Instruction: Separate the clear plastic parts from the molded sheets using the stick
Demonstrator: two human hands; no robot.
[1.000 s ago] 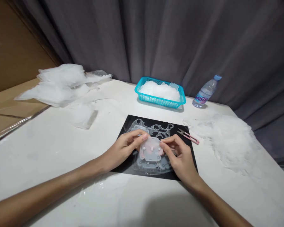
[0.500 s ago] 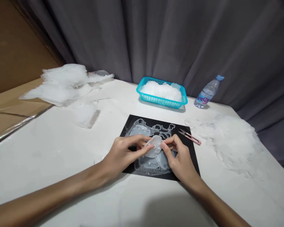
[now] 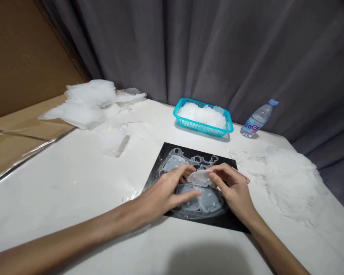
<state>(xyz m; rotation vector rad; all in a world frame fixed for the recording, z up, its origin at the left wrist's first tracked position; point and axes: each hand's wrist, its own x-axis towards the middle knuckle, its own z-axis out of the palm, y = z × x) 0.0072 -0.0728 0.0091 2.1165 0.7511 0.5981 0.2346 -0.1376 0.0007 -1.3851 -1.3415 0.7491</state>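
A clear moulded plastic sheet [image 3: 199, 200] with several rounded pieces lies on a black mat [image 3: 235, 221] on the white table. My left hand [image 3: 167, 193] rests on the sheet with fingers stretched out, pressing it down. My right hand [image 3: 236, 189] pinches one translucent white piece [image 3: 199, 177] and holds it lifted a little above the sheet, tilted nearly flat. The piece sits between the fingertips of both hands.
A turquoise basket [image 3: 202, 126] of white pieces stands behind the mat, a water bottle [image 3: 258, 120] to its right. Heaps of white plastic scraps lie at far left [image 3: 88, 101] and at right [image 3: 286, 175]. A pink handle tip [image 3: 246, 177] shows behind my right hand. Grey curtain behind.
The white piece has been raised and turned flatter in my right hand. My left hand has let go of it and spread onto the sheet. The view has shifted left.
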